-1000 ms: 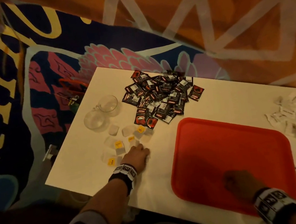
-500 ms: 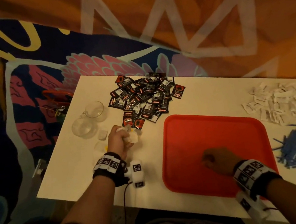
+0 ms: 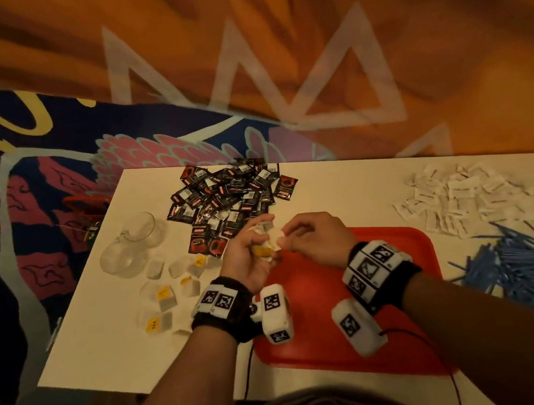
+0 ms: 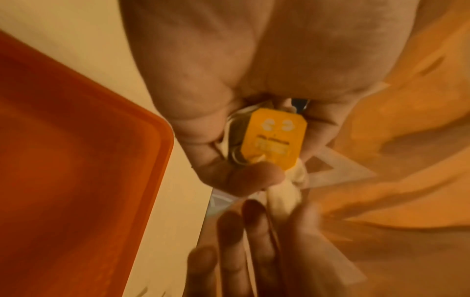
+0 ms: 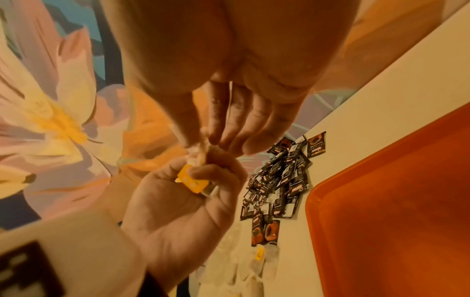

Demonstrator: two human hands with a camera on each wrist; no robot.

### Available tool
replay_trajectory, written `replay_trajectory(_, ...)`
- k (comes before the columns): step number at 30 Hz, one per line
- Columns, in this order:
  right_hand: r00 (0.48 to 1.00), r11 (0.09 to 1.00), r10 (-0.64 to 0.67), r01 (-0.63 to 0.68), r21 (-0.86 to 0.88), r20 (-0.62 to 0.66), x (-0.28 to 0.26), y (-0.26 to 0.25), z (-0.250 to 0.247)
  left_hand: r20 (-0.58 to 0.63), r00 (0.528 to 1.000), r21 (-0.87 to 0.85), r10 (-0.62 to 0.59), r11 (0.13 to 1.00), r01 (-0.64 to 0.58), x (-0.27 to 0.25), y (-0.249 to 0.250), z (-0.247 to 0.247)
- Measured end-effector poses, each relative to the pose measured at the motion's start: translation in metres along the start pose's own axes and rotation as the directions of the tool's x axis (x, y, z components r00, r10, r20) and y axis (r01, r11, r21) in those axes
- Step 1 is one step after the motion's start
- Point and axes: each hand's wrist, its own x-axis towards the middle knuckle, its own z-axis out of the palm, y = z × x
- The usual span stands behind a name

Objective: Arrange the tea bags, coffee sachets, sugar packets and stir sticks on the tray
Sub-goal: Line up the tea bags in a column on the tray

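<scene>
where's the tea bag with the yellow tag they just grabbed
Head view: the tea bag is held up between both hands, left hand gripping it, right hand pinching it, over the red tray's far left corner.

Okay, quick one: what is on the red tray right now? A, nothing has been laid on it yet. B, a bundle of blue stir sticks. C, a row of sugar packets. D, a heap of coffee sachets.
A: the red tray shows only bare surface, while the left hand and right hand hold a tea bag above its far edge.
</scene>
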Motion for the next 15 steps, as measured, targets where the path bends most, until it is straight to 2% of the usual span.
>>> replay_trajectory(4, 0.998, 0.989, 0.067, -0.064, 0.133, -0.019, -0.001, 0.009, -0.012, 0.03, 0.999, -0.072, -0.022, 0.997, 0.024, -0.001, -0.017, 0.017)
replay_trajectory(7, 0.993, 0.968, 0.114, -0.105, 0.228, -0.025, -0.004, 0.016, -0.023, -0.001, 0.998, -0.131, -0.067, 0.989, 0.067, 0.0, -0.028, 0.024)
replay_trajectory(11, 0.994, 0.953, 0.094, -0.074, 0.294, -0.053, -0.011, 0.02, -0.037, -0.094, 0.987, -0.069, -0.129, 0.99, 0.123, 0.003, -0.038, 0.024)
replay_trajectory(15, 0.993, 0.951, 0.069, -0.036, 0.306, -0.096, -0.014, 0.021, -0.048, -0.102, 0.988, -0.046, -0.112, 0.993, 0.108, 0.001, -0.043, 0.01)
